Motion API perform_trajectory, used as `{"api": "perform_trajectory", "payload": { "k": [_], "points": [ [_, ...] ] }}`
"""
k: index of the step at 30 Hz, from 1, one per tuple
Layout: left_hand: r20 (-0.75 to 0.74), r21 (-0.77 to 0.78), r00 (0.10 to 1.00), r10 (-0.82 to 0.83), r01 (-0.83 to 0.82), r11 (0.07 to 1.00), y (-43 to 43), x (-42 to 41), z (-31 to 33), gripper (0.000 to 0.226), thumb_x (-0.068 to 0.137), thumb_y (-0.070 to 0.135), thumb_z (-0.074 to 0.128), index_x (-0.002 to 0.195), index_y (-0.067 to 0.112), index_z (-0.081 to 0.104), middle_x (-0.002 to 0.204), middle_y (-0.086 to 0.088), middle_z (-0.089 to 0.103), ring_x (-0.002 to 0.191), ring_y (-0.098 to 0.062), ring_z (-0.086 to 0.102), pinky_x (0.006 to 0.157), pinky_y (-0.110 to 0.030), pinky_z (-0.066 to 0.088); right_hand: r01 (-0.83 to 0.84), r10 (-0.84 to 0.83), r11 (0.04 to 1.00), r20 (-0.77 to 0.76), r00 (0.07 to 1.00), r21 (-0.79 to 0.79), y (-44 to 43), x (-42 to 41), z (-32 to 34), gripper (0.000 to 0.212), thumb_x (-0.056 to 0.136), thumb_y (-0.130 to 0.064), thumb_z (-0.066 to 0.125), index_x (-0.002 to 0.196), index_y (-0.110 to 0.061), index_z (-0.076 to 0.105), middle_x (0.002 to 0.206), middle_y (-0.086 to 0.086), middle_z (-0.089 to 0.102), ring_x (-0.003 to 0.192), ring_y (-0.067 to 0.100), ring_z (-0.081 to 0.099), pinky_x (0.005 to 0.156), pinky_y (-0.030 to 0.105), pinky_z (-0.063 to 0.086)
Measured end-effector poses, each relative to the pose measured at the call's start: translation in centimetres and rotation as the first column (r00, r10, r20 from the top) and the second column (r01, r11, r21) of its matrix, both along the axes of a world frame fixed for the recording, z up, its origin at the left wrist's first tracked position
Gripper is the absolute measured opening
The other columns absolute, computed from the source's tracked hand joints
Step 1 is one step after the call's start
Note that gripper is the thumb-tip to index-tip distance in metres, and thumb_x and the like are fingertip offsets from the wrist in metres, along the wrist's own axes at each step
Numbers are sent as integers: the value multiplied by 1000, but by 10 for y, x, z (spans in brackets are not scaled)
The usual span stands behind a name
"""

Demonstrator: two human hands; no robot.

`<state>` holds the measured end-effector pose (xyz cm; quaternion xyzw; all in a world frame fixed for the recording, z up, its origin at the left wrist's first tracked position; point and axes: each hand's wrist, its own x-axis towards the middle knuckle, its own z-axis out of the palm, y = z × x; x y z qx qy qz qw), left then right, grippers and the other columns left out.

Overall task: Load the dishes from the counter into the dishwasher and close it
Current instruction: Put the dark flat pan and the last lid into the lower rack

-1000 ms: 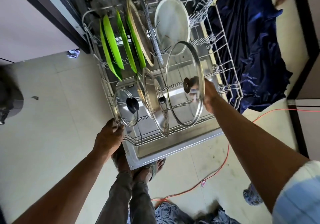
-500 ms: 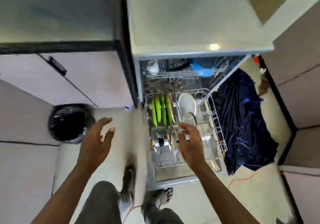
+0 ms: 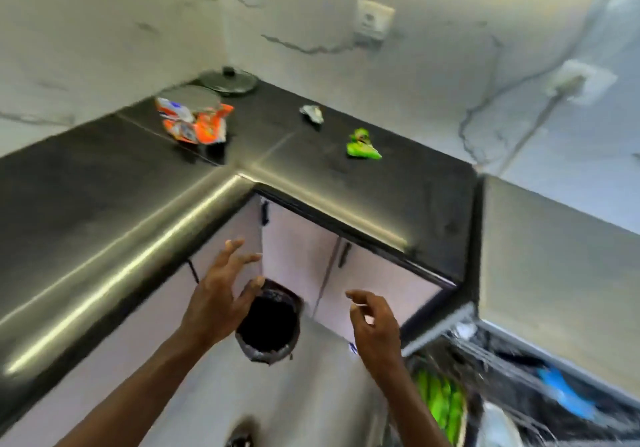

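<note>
A glass lid with a black knob (image 3: 229, 81) lies in the far corner of the dark counter (image 3: 90, 176), and a steel plate or lid (image 3: 189, 96) sits beside it, partly behind an orange packet (image 3: 194, 123). The open dishwasher (image 3: 512, 370) is at the lower right, with green plates (image 3: 437, 398) standing in its rack. My left hand (image 3: 221, 294) and my right hand (image 3: 375, 325) hang in the air below the counter edge, fingers spread loosely, holding nothing.
A green wrapper (image 3: 362, 145) and a small crumpled silver wrapper (image 3: 312, 113) lie on the counter. A bin lined with a black bag (image 3: 268, 325) stands on the floor below my hands. White cabinet doors (image 3: 298, 259) are under the counter. Wall sockets (image 3: 374, 19) are behind.
My view swung up and left from the dishwasher rack to the counter corner. Both hands let go of the rack and the large glass lid and now hang free.
</note>
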<state>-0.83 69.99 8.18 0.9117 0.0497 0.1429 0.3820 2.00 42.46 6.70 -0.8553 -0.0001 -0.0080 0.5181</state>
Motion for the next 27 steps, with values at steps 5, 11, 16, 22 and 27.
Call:
{"api": "perform_trajectory", "payload": {
  "k": [5, 11, 16, 22, 27],
  "points": [
    [-50, 32, 990, 134, -132, 991, 108, 37, -2, 44, 94, 28, 76, 135, 16, 66, 162, -10, 42, 151, -25, 39, 117, -36, 36, -147, 146, 989, -36, 989, -13, 103, 51, 6, 32, 93, -2, 62, 105, -31, 71, 106, -8, 70, 91, -1, 64, 75, 4, 45],
    [-79, 23, 959, 274, -273, 962, 186, 108, -21, 59, 91, 41, 76, 143, 23, 56, 162, -8, 39, 153, -25, 34, 122, -41, 34, -375, 372, 925, -64, 926, -51, 185, 121, 21, 29, 97, -10, 60, 102, -39, 66, 112, -12, 67, 97, 1, 64, 79, 9, 48],
    [-219, 173, 907, 361, -328, 929, 222, 185, -48, 77, 94, 57, 63, 157, 24, 35, 171, -10, 19, 161, -29, 11, 126, -53, 26, -480, 475, 871, -74, 877, -102, 244, 210, 30, 32, 96, -8, 63, 103, -39, 67, 106, -11, 69, 87, -1, 65, 77, 16, 48],
    [-308, 470, 743, 594, -424, 774, 277, 259, -85, 91, 94, 82, 17, 166, 27, 13, 175, -10, 0, 162, -32, -11, 128, -62, -1, -499, 509, 844, 4, 861, -196, 327, 371, 45, 22, 92, -5, 63, 104, -20, 74, 98, -3, 74, 84, 10, 68, 78, 23, 52],
    [-256, 532, 724, 641, -448, 719, 283, 277, -102, 93, 92, 85, 11, 166, 28, 18, 175, -11, 9, 162, -31, 2, 127, -63, 5, -459, 492, 843, 60, 868, -280, 437, 514, 54, 17, 89, -21, 63, 99, -20, 77, 89, -3, 75, 80, 11, 65, 77, 28, 49]
  ]
}}
